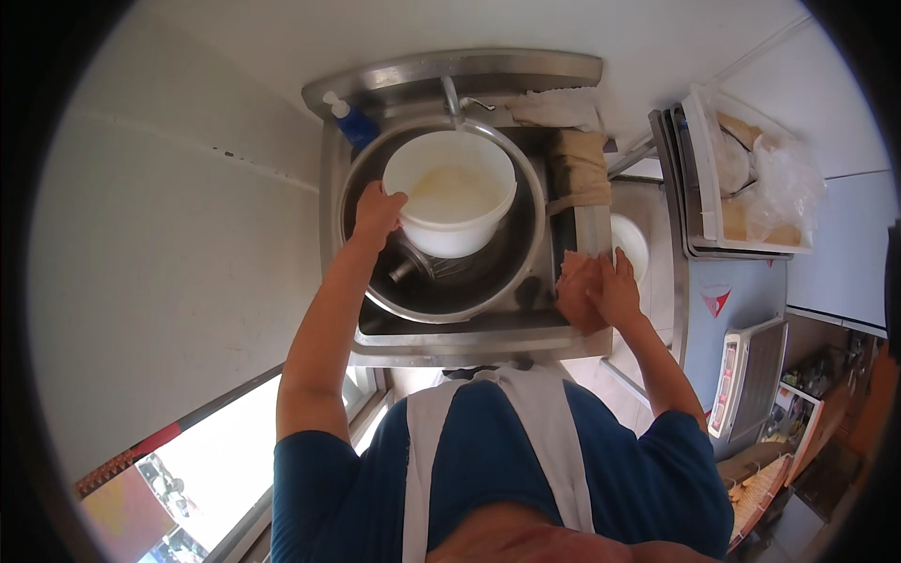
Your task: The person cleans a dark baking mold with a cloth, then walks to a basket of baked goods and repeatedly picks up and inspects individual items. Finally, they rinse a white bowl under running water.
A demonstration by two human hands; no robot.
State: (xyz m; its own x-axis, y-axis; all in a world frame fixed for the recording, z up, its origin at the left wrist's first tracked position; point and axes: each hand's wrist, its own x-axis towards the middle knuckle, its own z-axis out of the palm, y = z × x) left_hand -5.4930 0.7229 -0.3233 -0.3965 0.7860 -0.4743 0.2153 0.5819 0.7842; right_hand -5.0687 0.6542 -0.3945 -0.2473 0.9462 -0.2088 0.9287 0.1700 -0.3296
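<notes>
My left hand (378, 214) grips the left rim of a white plastic bucket (457, 236). The bucket sits tilted toward me inside a large round steel bowl (474, 310), below the faucet (452, 103). A little cloudy, pale liquid shows at its bottom. Beneath the bucket, in the bowl, lies a wire whisk (413, 267) with a thick metal end, partly hidden. At the sink's right edge my right hand (617, 289) has its thumb and fingers on a crumpled reddish-brown cloth (577, 293).
A blue pump bottle (353, 124) stands behind the bowl at the left. Beige cloths (580, 169) drape over the sink's right side. Beyond it are a white round container (631, 246) and a rack with a white crate (704, 169) holding plastic bags. A wall borders the left.
</notes>
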